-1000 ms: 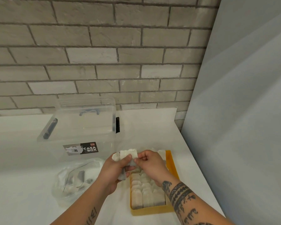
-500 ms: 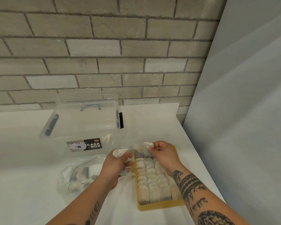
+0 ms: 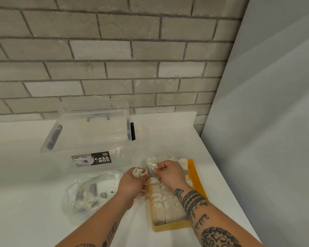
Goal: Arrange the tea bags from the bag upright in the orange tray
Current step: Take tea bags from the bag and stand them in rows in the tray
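The orange tray (image 3: 194, 177) lies on the white counter at lower right, filled with rows of white tea bags (image 3: 163, 209) standing upright. My right hand (image 3: 169, 173) pinches one tea bag (image 3: 151, 169) over the tray's far left corner. My left hand (image 3: 132, 182), just left of the tray, grips a small bunch of tea bags (image 3: 137, 172). A crumpled clear plastic bag (image 3: 89, 191) with a few tea bags inside lies to the left.
A clear lidded storage box (image 3: 93, 138) with a "CASA BOX" label stands behind the plastic bag. A brick wall runs along the back. A grey panel (image 3: 266, 122) bounds the counter on the right.
My hands have parted: the right took one tea bag from the left hand's bunch and carried it down to the tray's far left corner. The camera tilted down a little.
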